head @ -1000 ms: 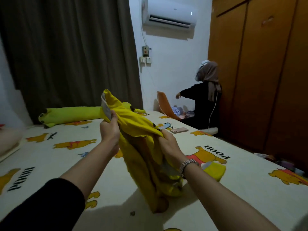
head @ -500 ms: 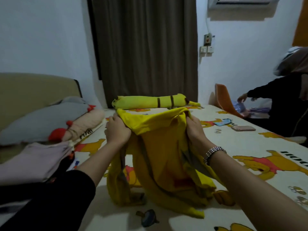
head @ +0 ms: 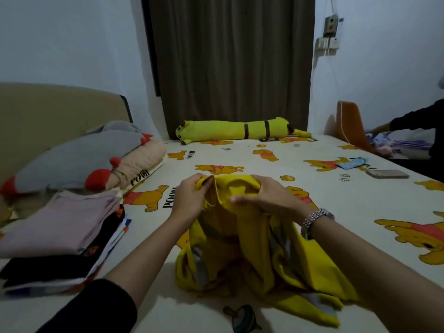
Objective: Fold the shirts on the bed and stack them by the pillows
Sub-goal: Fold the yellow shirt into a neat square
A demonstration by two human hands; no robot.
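While both hands grip it, yellow shirt [head: 252, 255] hangs bunched onto bed [head: 336, 212].
Left hand [head: 192, 198] pinches top edge, right hand [head: 269, 195] curls over it; folded stack [head: 60, 234] left of left hand, pillows [head: 79, 157] beyond.

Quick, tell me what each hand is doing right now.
Left hand: pinches the yellow shirt at its top edge.
Right hand: grips the same shirt's top edge.
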